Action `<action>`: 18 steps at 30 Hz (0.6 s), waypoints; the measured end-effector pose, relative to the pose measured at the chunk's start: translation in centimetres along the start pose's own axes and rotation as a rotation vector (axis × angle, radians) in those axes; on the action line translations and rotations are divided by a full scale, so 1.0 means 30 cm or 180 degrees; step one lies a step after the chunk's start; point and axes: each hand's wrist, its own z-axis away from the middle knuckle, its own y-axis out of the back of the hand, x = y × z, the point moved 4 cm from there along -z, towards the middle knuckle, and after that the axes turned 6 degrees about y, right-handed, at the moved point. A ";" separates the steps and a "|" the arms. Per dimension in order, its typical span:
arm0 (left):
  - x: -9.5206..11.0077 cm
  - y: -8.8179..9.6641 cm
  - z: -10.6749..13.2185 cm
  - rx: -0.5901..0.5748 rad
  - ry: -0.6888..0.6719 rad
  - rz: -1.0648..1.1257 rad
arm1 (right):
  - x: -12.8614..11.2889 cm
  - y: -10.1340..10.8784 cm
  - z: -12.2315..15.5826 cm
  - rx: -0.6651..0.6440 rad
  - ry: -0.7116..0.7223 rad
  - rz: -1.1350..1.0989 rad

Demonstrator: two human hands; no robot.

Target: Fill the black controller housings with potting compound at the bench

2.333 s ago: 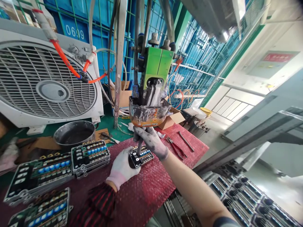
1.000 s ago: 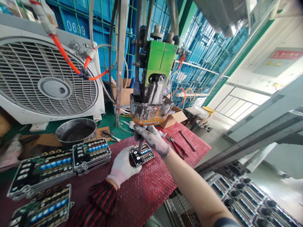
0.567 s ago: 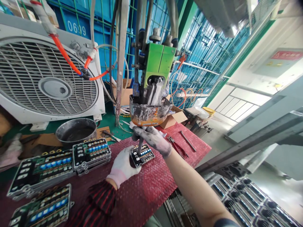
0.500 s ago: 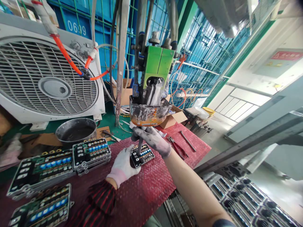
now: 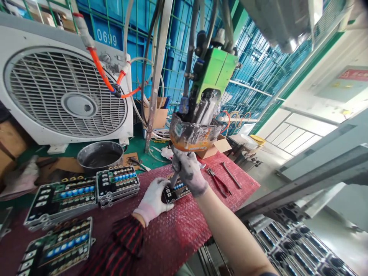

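The left hand [image 5: 151, 201] clasps one end of the circuit-board module [image 5: 172, 196] beneath the nozzle [image 5: 174, 179], which the right hand [image 5: 190, 174] curls around, so either slipping could scrape blue capacitors [image 5: 178, 186].

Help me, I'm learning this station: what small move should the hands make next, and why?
Probably nudge the nozzle slightly along the circuit module with the right hand, the left hand steadying the module: the right hand grips the nozzle, whose tip points down near the module's dark end, and the left hand curves round that end.
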 end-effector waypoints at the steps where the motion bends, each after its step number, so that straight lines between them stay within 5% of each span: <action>1: -0.003 -0.002 0.001 0.0006 0.0009 0.0011 | 0.001 -0.002 0.001 0.0051 -0.0013 0.0007; 5: -0.009 -0.006 0.004 0.0036 0.0034 0.0060 | 0.007 -0.011 0.003 0.0137 -0.0057 -0.0112; 10: -0.017 -0.012 0.004 0.0019 0.0022 0.0096 | 0.008 -0.017 0.000 -0.0232 -0.0167 -0.0165; 18: -0.011 -0.002 0.018 0.0047 0.0049 0.0086 | 0.025 -0.011 0.006 0.0134 -0.0143 -0.0291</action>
